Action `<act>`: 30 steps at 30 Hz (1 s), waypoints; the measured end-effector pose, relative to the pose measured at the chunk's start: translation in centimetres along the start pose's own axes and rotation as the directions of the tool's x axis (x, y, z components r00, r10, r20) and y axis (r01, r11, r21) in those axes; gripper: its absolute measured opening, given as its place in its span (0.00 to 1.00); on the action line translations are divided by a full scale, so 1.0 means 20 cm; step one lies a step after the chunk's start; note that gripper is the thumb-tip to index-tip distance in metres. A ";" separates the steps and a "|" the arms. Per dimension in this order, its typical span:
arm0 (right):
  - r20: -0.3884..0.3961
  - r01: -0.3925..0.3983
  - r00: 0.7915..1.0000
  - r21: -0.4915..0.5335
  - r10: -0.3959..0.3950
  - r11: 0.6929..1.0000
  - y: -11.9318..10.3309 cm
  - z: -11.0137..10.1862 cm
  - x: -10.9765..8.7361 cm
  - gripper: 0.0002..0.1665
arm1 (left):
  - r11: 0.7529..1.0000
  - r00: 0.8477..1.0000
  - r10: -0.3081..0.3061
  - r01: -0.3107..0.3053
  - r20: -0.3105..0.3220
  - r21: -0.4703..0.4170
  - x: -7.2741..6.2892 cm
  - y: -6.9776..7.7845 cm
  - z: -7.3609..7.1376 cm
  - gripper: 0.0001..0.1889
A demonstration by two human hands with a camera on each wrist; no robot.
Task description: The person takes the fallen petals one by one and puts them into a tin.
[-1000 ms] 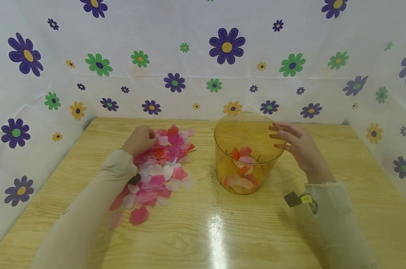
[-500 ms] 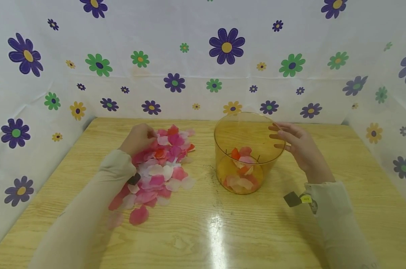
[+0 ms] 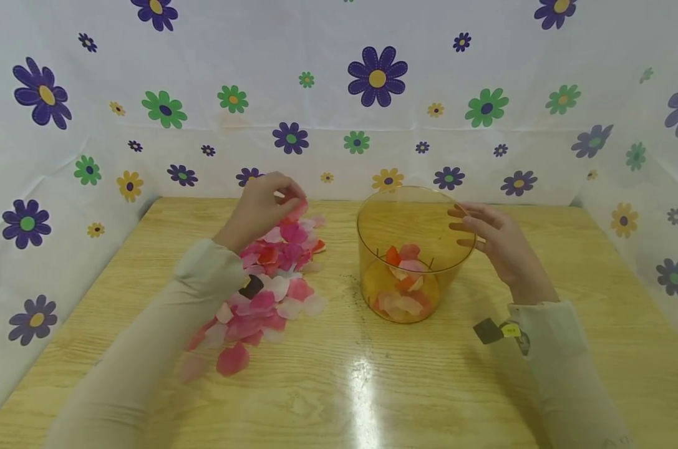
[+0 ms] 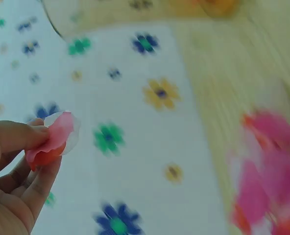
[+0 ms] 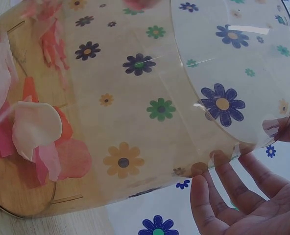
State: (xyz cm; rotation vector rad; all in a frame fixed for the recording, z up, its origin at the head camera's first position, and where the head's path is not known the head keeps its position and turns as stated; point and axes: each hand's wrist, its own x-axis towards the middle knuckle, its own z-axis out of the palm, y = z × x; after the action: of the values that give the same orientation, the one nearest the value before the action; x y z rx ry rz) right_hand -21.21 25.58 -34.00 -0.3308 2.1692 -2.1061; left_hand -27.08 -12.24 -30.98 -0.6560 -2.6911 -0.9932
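Note:
My left hand [image 3: 266, 202] pinches a few fabric petals [image 4: 57, 137], pink, orange and whitish, between thumb and fingers above the back of a petal pile [image 3: 271, 299]. The pile, in pinks, reds and whites, lies on the table left of a clear amber bucket [image 3: 372, 268]. Several loose petals [image 5: 37, 127] rest at the bucket's bottom. My right hand [image 3: 501, 243] touches the bucket's right side near the rim, its fingers spread against the wall. In the right wrist view the fingertips meet the outside of the wall, and the thumb lies close to the rim.
A wooden table [image 3: 310, 399] carries the pile and bucket. White cloth [image 3: 327, 62] with printed flowers stands behind it and along both sides. Dark specks [image 3: 361, 324] mark the wood between pile and bucket. A single pink petal [image 3: 233, 360] lies at the pile's front.
My left hand has lifted from the pile's back left and moved right and up, with petals now showing in its fingers. The right hand and the bucket have stayed in place.

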 end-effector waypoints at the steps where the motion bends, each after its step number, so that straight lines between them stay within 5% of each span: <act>1: -0.001 0.001 1.000 -0.001 -0.001 1.000 0.00 0.00 0.00 0.12 | 0.999 0.999 0.035 -0.035 -0.004 -0.022 0.00 0.06 0.01 0.05; 7: -0.003 0.002 1.000 -0.017 -0.002 1.000 -0.01 0.00 0.00 0.13 | 0.964 0.970 0.242 -0.240 0.009 -0.114 0.01 0.37 0.08 0.05; 12: -0.002 -0.007 1.000 -0.024 0.007 1.000 -0.01 0.00 0.00 0.14 | 0.936 0.944 0.323 -0.308 0.065 -0.171 0.02 0.51 0.17 0.06; 21: 0.005 -0.017 1.000 -0.029 0.017 0.999 0.01 0.00 0.01 0.16 | 0.930 0.920 0.368 -0.359 0.135 -0.081 0.03 0.53 0.26 0.08; 30: 0.003 -0.019 1.000 -0.029 0.019 0.999 0.00 0.00 0.00 0.17 | 0.948 0.940 0.318 -0.311 0.124 -0.069 -0.01 0.48 0.19 0.17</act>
State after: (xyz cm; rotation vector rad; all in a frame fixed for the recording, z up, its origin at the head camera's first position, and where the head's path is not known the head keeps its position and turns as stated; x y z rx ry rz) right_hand -21.26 25.63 -34.03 -0.3142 2.1938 -2.0655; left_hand -22.42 -3.29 -28.53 -1.1583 -2.5615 -0.9596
